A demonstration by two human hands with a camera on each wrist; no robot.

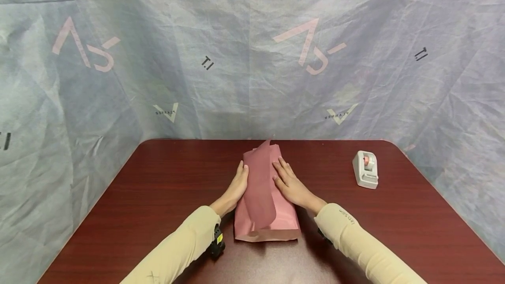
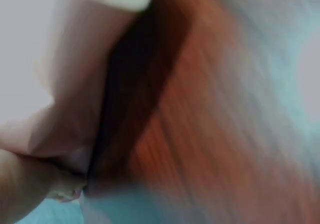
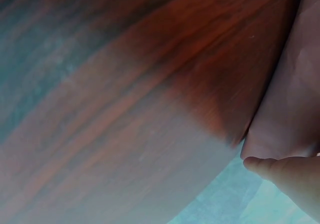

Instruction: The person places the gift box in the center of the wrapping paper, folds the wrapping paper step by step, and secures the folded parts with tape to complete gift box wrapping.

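Note:
Pink wrapping paper point(image 1: 258, 183) lies folded into a long, flat bundle at the middle of the table. One loose flap runs along its top, with a pointed corner rising at the far end. Whatever the paper surrounds is hidden. Against the bundle's left side rests my left hand point(image 1: 237, 184), its thumb near the flap's edge. My right hand point(image 1: 293, 186) presses on the right side with fingers stretched across the pink surface. In the left wrist view the paper point(image 2: 65, 99) is blurred and close. A fingertip point(image 3: 255, 163) touches the bundle's corner in the right wrist view.
A white tape dispenser point(image 1: 366, 171) with a small roll stands at the right of the dark red wooden table point(image 1: 177, 165). Grey printed fabric sheeting point(image 1: 236, 34) hangs behind the table and along both sides.

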